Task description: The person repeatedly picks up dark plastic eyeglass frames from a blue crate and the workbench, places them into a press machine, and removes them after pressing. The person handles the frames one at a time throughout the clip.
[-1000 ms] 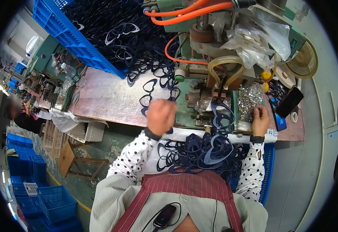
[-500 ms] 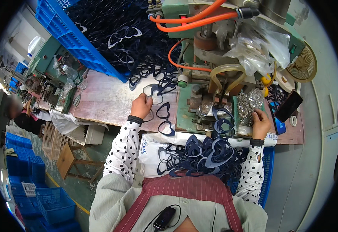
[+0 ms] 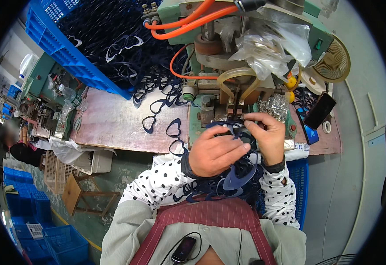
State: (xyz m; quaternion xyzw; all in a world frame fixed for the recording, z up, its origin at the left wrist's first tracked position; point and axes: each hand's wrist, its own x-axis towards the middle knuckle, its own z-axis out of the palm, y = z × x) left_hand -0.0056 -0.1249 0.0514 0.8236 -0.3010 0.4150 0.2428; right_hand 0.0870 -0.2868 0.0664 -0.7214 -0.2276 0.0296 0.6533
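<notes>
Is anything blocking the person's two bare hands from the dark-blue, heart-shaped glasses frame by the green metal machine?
Nothing visible is. The bare left hand and bare right hand are right at the dark-blue, heart-shaped glasses frame by the green metal machine. Fingers hide part of it, so I can't tell their exact grip.

Navy eyeglass frame (image 3: 225, 124), partly hidden, at machine (image 3: 207, 104).

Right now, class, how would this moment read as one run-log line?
left hand: over dark-blue heart-shaped frames | right hand: beside green metal machine | grips: unclear | blue plastic crate: holding more frames
</notes>
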